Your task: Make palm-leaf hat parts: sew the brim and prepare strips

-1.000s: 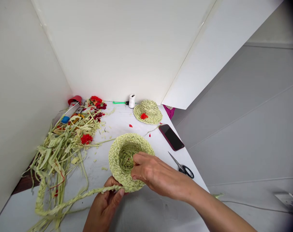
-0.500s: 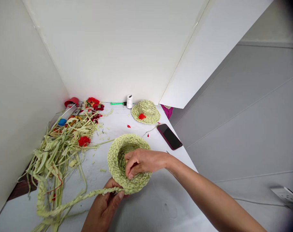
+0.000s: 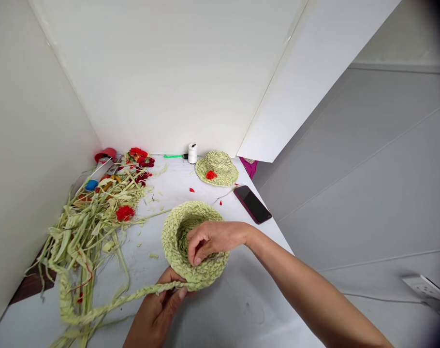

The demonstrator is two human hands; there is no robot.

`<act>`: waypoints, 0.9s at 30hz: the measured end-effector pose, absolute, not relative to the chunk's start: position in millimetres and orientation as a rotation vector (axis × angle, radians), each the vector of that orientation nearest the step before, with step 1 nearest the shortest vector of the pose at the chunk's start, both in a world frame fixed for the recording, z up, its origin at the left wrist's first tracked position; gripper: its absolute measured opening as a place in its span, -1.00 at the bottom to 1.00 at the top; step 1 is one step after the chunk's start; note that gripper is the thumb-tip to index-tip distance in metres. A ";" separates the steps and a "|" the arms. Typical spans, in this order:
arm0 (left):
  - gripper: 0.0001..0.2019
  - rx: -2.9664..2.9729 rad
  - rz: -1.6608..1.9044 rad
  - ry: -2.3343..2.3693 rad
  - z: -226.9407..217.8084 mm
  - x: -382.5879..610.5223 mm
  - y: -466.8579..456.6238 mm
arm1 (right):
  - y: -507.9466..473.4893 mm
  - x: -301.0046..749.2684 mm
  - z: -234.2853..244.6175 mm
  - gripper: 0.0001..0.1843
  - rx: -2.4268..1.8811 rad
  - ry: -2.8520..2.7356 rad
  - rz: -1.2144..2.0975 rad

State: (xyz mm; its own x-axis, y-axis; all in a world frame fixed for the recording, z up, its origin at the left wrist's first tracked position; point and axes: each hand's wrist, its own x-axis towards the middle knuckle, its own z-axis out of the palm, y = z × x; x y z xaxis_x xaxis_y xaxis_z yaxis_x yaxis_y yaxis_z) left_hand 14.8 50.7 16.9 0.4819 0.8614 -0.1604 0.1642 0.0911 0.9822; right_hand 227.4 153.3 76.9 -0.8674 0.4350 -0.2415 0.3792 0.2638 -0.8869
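A pale green woven straw hat (image 3: 172,237) is tilted with its hollow crown facing me. My left hand (image 3: 165,302) grips its near brim, thumb on top and fingers beneath, where a braided strip (image 3: 125,296) joins the edge and trails off left. My right hand (image 3: 209,239) reaches over the crown opening, thumb and forefinger pinched together at the inner side of the brim. Just below those fingertips shows a thin pale line that looks like a needle (image 3: 194,272); most of it is hidden.
Loose straw strips (image 3: 93,217) heap at the left with red flowers (image 3: 124,213). A finished small hat (image 3: 217,168) with a red flower, a white thread spool (image 3: 193,153) and a green-handled tool (image 3: 173,156) lie by the back wall. A phone (image 3: 252,204) rests near the table's right edge.
My right hand's pinch has shifted very slightly, and the thin pale line now shows below the fingertips. The hat and my left hand stay nearly in place; the view moved a little.
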 end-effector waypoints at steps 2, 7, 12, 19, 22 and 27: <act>-0.68 1.426 0.666 0.983 16.6 15.1 50.0 | 154.1 226.6 75.5 -0.96 -0.777 -2.465 1.721; -0.69 1.403 0.694 0.987 15.6 15.6 50.3 | 151.4 219.0 77.1 -0.97 -0.752 -2.533 1.659; -0.70 1.302 0.744 0.952 15.4 15.7 53.6 | 125.7 218.8 91.8 -0.92 -0.903 -2.571 1.337; -0.69 1.112 0.786 0.873 10.3 22.3 52.4 | 44.8 208.5 93.8 -0.85 -1.163 -2.686 0.440; -0.69 1.034 0.816 0.853 11.6 26.8 50.2 | 26.4 201.1 78.6 -0.86 -1.104 -2.735 -0.069; -0.69 0.953 0.840 0.915 17.3 34.0 43.2 | 12.1 188.8 48.9 -0.75 -0.972 -2.513 -0.362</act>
State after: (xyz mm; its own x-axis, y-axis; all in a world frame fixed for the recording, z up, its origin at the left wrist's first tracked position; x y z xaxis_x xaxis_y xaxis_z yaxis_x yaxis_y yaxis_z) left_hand 34.0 43.2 17.3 0.3740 0.8905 -0.2593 -0.1826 0.3448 0.9207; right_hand 188.8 12.1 48.9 -0.6673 0.5772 0.4707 0.6866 0.7216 0.0885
